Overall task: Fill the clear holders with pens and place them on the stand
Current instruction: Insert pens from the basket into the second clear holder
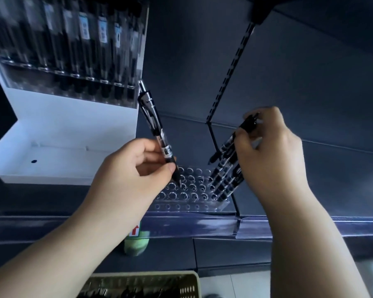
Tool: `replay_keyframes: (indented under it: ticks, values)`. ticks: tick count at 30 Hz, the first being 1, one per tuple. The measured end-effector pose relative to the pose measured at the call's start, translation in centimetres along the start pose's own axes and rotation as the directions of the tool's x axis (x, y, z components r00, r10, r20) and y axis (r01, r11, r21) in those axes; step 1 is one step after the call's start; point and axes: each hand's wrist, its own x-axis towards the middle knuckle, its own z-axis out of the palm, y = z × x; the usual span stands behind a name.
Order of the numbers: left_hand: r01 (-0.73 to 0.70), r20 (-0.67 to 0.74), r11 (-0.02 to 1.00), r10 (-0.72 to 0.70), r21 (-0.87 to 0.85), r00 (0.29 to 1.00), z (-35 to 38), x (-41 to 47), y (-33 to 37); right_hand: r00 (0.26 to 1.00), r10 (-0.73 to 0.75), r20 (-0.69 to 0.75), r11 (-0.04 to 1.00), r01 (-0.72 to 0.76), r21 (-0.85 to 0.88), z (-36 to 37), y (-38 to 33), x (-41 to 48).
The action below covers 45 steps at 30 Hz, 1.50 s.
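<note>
White stand left of clear holder; beige basket, green bottle below.

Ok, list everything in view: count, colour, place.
clear holder: one, transparent, centre, most holes empty
holder pens: several, black, leaning in its right rows
left pen: one, black and clear, tip at holder
right pen: one, black, above the filled rows
white stand: one, white, upper left
stand pens: many, black, blurred, racked on stand
slotted rail: one, black, back panel
basket: one, beige, bottom edge
green object: one, green, below centre
left hand: one, grips left pen
right hand: one, grips right pen
</note>
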Motion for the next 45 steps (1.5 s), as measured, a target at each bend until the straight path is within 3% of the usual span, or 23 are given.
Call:
replay_keyframes:
  ticks: [7, 22, 38, 45]
  values:
    - [0.016, -0.003, 0.999, -0.016, 0.035, 1.0, -0.6, -0.2, -0.3, 0.999, -0.047, 0.0, 0.989, 0.046, -0.138, 0.5, 0.5, 0.2]
    - [0.03, -0.015, 0.997, -0.029, 0.074, 0.999, -0.6, -0.5, -0.6, 0.999, -0.031, -0.021, 0.995, 0.029, -0.091, 1.0, 0.8, 0.4]
    - [0.026, -0.019, 0.997, -0.024, 0.068, 1.0, -0.5, -0.5, -0.5, 0.996, -0.085, -0.031, 0.981, 0.078, -0.175, 1.5, 1.3, 0.4]
    - [-0.106, 0.071, 0.984, 0.097, 0.142, 0.993, 1.9, 0.6, 0.8, 0.991, -0.062, -0.12, 0.998, 0.062, -0.009, 0.3, 1.3, 0.5]
